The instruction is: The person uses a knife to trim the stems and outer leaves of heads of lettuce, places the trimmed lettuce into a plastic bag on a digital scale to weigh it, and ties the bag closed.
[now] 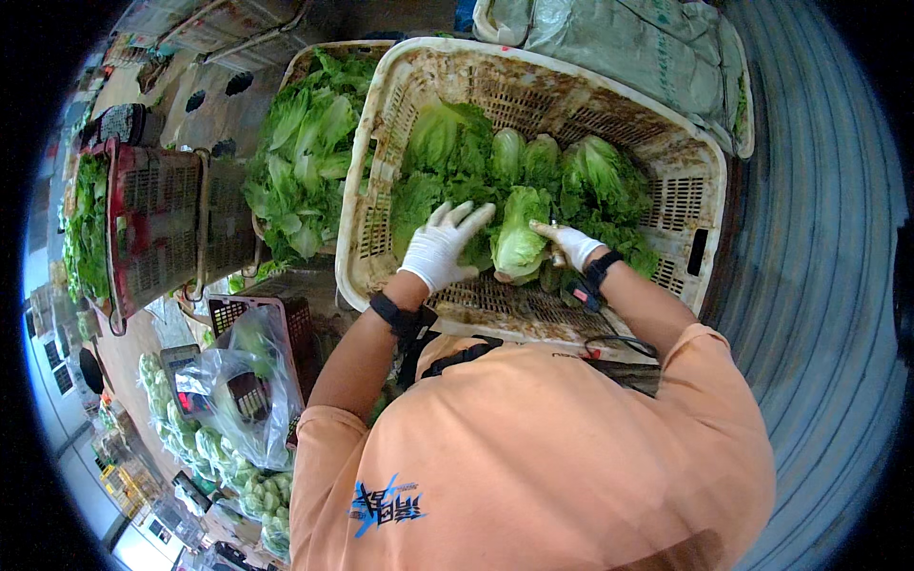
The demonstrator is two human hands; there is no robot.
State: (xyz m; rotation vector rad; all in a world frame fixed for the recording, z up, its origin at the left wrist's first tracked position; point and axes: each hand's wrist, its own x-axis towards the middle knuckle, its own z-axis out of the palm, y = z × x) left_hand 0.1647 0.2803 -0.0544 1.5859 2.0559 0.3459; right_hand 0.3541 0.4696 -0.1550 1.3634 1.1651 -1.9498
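Observation:
Inside a large off-white plastic crate (709, 181) with brown stains, several heads of green lettuce (595, 171) stand packed together. One lettuce head (521, 238), with its pale base toward me, lies between my two hands. My left hand (441, 246), in a white glove, has its fingers spread over the leafy lettuce (414, 205) on the left. At the right side of the middle lettuce head is my gloved right hand (574, 246), its fingers curled and its thumb against the leaves. Something small and shiny shows at those fingers, too little to name.
Another crate of leafy lettuce (305, 157) stands at the left, with a red crate (157, 209) of greens beyond it. A clear plastic bag (243, 381) hangs nearer me. A crate with a greenish wrapped bundle (638, 62) sits behind. Corrugated metal (814, 285) lines the right.

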